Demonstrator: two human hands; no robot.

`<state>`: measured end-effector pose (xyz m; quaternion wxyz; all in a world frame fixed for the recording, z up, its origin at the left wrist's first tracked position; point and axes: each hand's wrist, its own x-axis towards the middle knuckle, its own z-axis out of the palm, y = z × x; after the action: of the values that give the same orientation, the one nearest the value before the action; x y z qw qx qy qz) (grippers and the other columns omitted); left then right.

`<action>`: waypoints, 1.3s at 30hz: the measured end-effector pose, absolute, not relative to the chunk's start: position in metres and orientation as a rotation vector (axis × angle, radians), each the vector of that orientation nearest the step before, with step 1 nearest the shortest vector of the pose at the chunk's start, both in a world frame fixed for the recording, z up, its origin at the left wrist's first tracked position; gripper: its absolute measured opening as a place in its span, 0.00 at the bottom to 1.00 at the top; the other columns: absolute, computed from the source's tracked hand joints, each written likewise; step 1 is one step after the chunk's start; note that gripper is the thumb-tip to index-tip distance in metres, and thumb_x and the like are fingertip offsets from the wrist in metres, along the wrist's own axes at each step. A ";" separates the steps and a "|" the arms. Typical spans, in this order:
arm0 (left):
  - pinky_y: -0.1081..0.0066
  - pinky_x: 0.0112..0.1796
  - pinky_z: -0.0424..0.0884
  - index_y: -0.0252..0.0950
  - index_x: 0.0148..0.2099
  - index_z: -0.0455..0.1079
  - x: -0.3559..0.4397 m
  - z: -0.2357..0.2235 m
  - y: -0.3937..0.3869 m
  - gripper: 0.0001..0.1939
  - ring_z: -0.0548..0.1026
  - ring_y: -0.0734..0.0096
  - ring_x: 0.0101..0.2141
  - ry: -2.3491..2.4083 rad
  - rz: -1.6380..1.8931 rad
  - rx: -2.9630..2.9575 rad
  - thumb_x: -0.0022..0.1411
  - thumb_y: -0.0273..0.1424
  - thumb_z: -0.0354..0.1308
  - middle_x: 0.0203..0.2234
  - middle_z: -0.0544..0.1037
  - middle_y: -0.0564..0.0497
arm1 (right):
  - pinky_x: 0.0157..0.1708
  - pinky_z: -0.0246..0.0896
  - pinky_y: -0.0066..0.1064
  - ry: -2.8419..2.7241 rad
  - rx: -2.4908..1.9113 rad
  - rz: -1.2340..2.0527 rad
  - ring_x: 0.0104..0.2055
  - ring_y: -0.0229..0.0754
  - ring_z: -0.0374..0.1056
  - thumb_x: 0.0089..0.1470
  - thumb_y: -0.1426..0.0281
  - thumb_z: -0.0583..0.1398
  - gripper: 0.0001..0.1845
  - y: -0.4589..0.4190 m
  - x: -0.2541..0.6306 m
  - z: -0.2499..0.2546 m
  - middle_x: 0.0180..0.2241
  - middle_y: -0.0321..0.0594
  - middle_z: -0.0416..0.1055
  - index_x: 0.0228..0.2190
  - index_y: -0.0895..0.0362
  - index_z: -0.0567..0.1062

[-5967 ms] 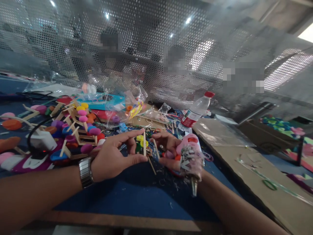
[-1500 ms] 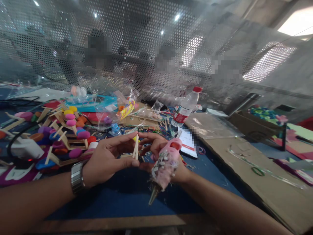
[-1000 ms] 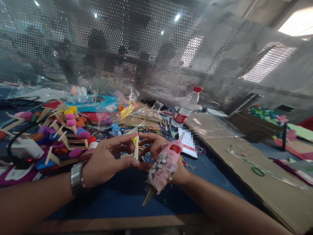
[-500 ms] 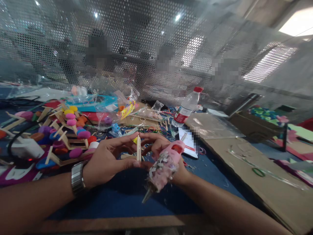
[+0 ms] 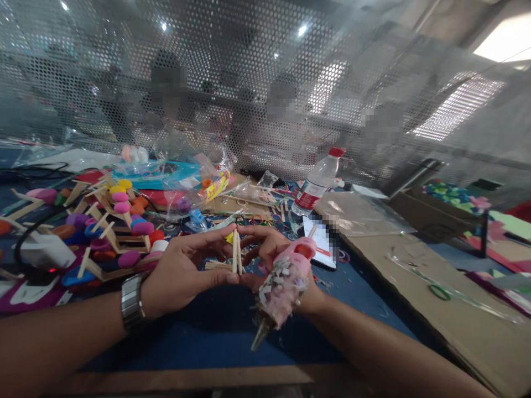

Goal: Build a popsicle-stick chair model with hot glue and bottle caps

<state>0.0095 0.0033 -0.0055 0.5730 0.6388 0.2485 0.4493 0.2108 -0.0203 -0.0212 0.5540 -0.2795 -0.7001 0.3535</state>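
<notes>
My left hand (image 5: 176, 268), with a metal-banded watch at the wrist, pinches a wooden craft stick (image 5: 235, 254) upright between thumb and fingers. Against it stands a second wooden stick (image 5: 239, 255), held by the fingertips of my right hand (image 5: 265, 249). The two sticks meet at the top and part slightly at the bottom. My right hand also keeps hold of a pink hot glue gun (image 5: 286, 287), its front crusted with glue and scraps, its nozzle pointing down toward me. Part of the right hand is hidden behind the gun. More sticks (image 5: 218, 266) lie behind the left hand's fingers.
Stick frames with colourful round pieces (image 5: 120, 237) crowd the left, near a white plug adapter (image 5: 45, 251). Behind my hands are a water bottle (image 5: 315, 185), a phone (image 5: 319, 243) and plastic wrappers (image 5: 215, 185). Cardboard (image 5: 385, 282) covers the right; a perforated metal screen (image 5: 249, 72) stands behind.
A narrow gap has opened between the lower ends of the two sticks. The glue gun's nozzle has swung slightly right and down. My left hand has barely moved.
</notes>
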 end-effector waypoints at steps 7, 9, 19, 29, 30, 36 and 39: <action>0.75 0.41 0.78 0.46 0.54 0.76 0.011 -0.004 0.003 0.33 0.83 0.70 0.38 0.519 1.071 1.480 0.46 0.16 0.72 0.36 0.86 0.52 | 0.36 0.77 0.37 -1.640 -0.666 0.847 0.41 0.43 0.75 0.44 0.73 0.72 0.22 -0.021 0.210 -0.018 0.53 0.41 0.73 0.23 0.53 0.62; 0.78 0.41 0.78 0.47 0.54 0.76 0.012 -0.004 0.004 0.34 0.83 0.73 0.37 0.512 1.083 1.483 0.46 0.15 0.72 0.36 0.86 0.53 | 0.36 0.77 0.37 -1.628 -0.667 0.860 0.41 0.42 0.75 0.44 0.72 0.73 0.23 -0.021 0.210 -0.018 0.53 0.41 0.73 0.22 0.53 0.62; 0.77 0.45 0.77 0.47 0.54 0.77 0.013 -0.004 0.004 0.34 0.83 0.73 0.37 0.496 1.107 1.518 0.45 0.16 0.73 0.35 0.86 0.54 | 0.35 0.75 0.36 -1.590 -0.659 0.878 0.38 0.40 0.74 0.41 0.76 0.73 0.24 -0.020 0.211 -0.023 0.53 0.40 0.72 0.22 0.54 0.62; 0.69 0.46 0.79 0.44 0.54 0.77 0.010 -0.008 0.006 0.32 0.83 0.68 0.36 0.584 1.124 1.625 0.45 0.22 0.74 0.34 0.86 0.52 | 0.36 0.76 0.37 -1.578 -0.648 0.861 0.37 0.41 0.75 0.40 0.74 0.74 0.24 -0.019 0.209 -0.023 0.52 0.41 0.74 0.23 0.54 0.62; 0.67 0.47 0.79 0.43 0.54 0.77 0.010 -0.008 0.006 0.32 0.83 0.66 0.36 0.601 1.129 1.643 0.45 0.23 0.75 0.34 0.86 0.51 | 0.35 0.76 0.37 -1.578 -0.655 0.857 0.37 0.41 0.76 0.40 0.73 0.74 0.24 -0.020 0.209 -0.022 0.52 0.41 0.74 0.22 0.54 0.61; 0.62 0.51 0.77 0.38 0.53 0.78 0.008 -0.004 0.004 0.30 0.83 0.61 0.39 0.698 1.121 1.735 0.45 0.27 0.75 0.36 0.86 0.48 | 0.38 0.76 0.39 -1.603 -0.689 0.822 0.38 0.42 0.76 0.40 0.73 0.74 0.25 -0.020 0.210 -0.022 0.52 0.41 0.74 0.22 0.53 0.62; 0.63 0.51 0.77 0.38 0.54 0.77 0.007 -0.004 0.004 0.30 0.83 0.60 0.40 0.730 1.114 1.785 0.46 0.27 0.74 0.37 0.86 0.48 | 0.37 0.76 0.39 -1.619 -0.711 0.822 0.38 0.42 0.76 0.40 0.71 0.75 0.25 -0.020 0.211 -0.023 0.53 0.42 0.74 0.23 0.53 0.62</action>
<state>0.0066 0.0040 -0.0036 0.4413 0.7192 0.2941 0.4489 0.2114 -0.0205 -0.0233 0.5612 -0.3020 -0.6871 0.3489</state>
